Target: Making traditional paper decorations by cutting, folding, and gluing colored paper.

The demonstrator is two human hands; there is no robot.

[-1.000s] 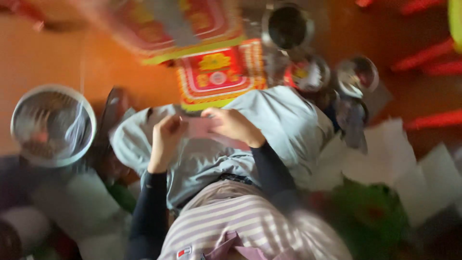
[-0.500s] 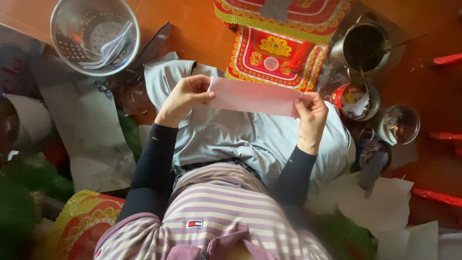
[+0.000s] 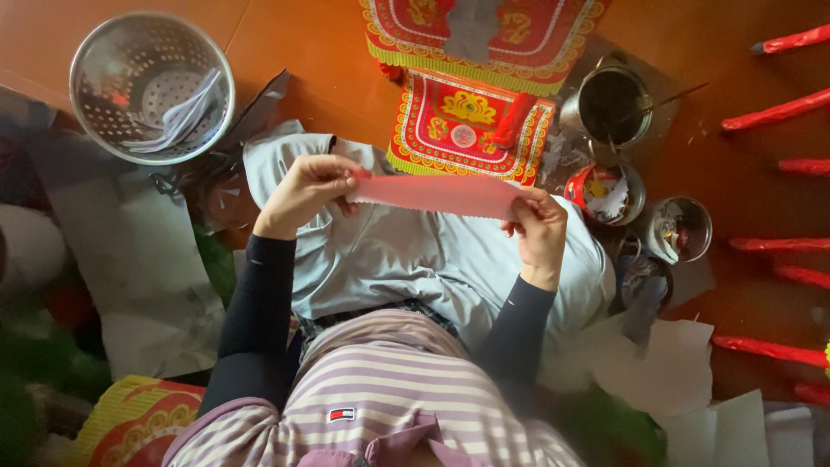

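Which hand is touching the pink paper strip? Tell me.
Touching, both: the head view shows the left hand pinching one end of the pink paper strip and the right hand pinching the other.

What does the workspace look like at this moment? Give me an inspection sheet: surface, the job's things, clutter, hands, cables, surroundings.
Surface: orange-brown floor; grey cloth over the lap.
Job's things: pink paper strip, stretched flat between both hands.
Clutter: metal colander upper left; dark pot and small tins at right; white paper sheets lower right.
Hands: left hand pinches one end of the strip, right hand the other.
Cables: nothing seen.
Surroundings: red-and-gold paper pieces ahead; red sticks along the right.
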